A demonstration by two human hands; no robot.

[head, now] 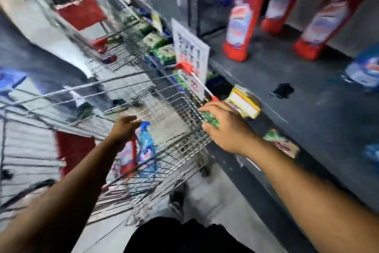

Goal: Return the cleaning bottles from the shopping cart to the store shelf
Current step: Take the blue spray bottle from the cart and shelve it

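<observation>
At the left of the frame, a wire shopping cart [114, 96] stands in a store aisle, its basket running toward the centre, where a blue spray bottle [146, 142] and a red bottle [129, 157] stand in its lower corner. The person's left hand [123, 125] reaches in just above them, fingers loosely spread and holding nothing. Right of centre, the right hand [223, 127] rests at the cart's near rim, its grip curled over something green and patterned that motion blur leaves unidentifiable. Further right, the grey store shelf [307, 96] carries three red bottles [244, 16] standing upright at the upper right, with bare room in front of them. The cart bottles look like rigid, smooth plastic, probably filled and moderately heavy; the blue one is likely best taken around its narrow neck below the trigger, the red one around its waist, and each kept upright.
</observation>
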